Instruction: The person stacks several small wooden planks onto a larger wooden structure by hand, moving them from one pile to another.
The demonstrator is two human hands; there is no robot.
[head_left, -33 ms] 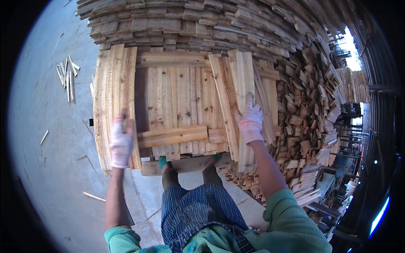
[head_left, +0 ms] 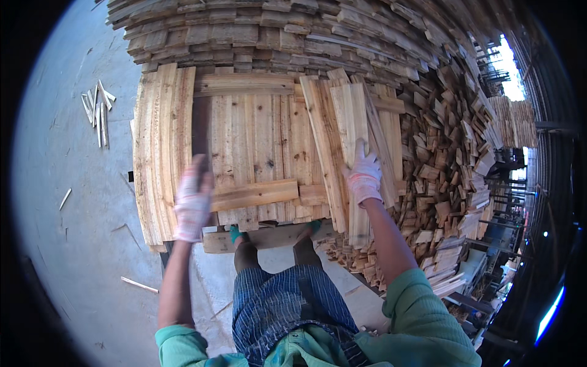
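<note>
My left hand (head_left: 194, 205), in a pale glove with bare fingertips, is beside the right edge of a row of long boards (head_left: 162, 153). Its fingers are stretched out and slightly blurred, holding nothing. My right hand (head_left: 365, 175), gloved alike, lies with fingers spread on a loose pale board (head_left: 351, 122). Another board (head_left: 324, 144) lies aslant to the left of it, and a narrow one (head_left: 382, 140) to the right. Between my hands are more flat boards (head_left: 251, 140), crossed by a near wooden crosspiece (head_left: 260, 194) and a far one (head_left: 244, 84).
A high stack of boards (head_left: 257, 37) stands along the far side. To the right spreads a heap of short wood pieces (head_left: 437, 159). Thin offcuts (head_left: 99, 113) lie on the grey floor (head_left: 61, 159) at left. A plank (head_left: 269, 238) is near my feet.
My left hand has shifted right, off the left row of boards. The loose board under my right hand has slid slightly, its far end now nearer me, showing another board behind.
</note>
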